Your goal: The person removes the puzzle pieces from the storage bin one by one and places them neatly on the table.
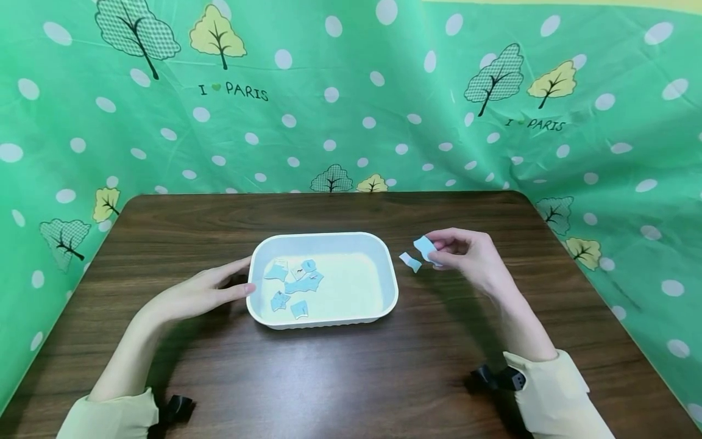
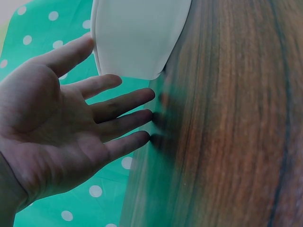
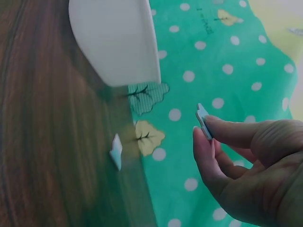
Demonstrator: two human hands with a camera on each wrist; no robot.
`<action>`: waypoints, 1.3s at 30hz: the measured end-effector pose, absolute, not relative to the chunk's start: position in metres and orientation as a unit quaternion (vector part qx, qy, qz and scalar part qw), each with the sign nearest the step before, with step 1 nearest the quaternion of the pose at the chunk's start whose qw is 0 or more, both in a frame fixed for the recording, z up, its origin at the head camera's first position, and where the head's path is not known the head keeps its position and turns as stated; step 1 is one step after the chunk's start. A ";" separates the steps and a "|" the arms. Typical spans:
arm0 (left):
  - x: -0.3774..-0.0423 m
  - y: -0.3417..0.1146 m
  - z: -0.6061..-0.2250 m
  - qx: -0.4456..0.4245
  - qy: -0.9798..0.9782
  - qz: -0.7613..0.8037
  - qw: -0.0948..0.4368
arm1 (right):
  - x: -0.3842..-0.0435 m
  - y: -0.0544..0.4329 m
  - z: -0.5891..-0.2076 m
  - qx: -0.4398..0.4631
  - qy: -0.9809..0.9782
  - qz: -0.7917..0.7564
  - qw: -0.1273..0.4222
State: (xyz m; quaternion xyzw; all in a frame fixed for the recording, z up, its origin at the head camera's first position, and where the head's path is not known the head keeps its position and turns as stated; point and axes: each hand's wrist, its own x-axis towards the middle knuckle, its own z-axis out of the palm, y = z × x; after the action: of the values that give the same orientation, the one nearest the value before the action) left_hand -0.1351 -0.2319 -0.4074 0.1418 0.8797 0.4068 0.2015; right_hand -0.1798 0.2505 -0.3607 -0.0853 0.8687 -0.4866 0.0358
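A white plastic tray [image 1: 351,320] stands mid-table with several light-blue puzzle pieces [image 1: 307,282] lying mostly in its left half. At the tray's left end is my left hand [image 1: 192,296], its thumb at the rim and its fingers extended along the outside wall; the left wrist view shows the palm [image 2: 52,123] and spread fingers. To the right of the tray, my right hand [image 1: 471,253] pinches a light-blue puzzle piece [image 1: 425,247] between thumb and fingers, held edge-on in the right wrist view. Another puzzle piece [image 1: 409,262] lies on the table between the tray and this hand.
The dark wooden table [image 1: 340,378] has rounded far corners. Behind it and along its sides hangs a green cloth [image 1: 329,122] with white dots and printed trees. Dark straps [image 1: 178,410] sit at both sleeve cuffs.
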 end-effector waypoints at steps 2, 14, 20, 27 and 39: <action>-0.135 -0.232 -0.407 0.141 0.881 0.405 0.201 | -0.181 0.256 -0.364 -0.075 0.867 -0.491 0.035; -0.136 -0.231 -0.407 0.138 0.881 0.404 0.203 | -0.183 0.281 -0.382 -0.038 0.852 -0.522 0.028; -0.135 -0.232 -0.408 0.137 0.880 0.406 0.204 | -0.187 0.287 -0.385 -0.021 0.858 -0.512 0.037; -0.136 -0.230 -0.408 0.135 0.880 0.406 0.206 | -0.190 0.292 -0.392 0.000 0.865 -0.499 0.047; -0.135 -0.231 -0.407 0.131 0.876 0.414 0.208 | -0.198 0.293 -0.404 0.004 0.848 -0.524 0.076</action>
State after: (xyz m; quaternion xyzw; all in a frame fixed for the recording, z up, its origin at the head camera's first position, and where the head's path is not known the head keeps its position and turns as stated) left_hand -0.1355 -0.2305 -0.4070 0.1308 0.8762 0.4144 0.2084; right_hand -0.1977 0.2925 -0.4040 0.0037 0.8482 -0.5240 0.0765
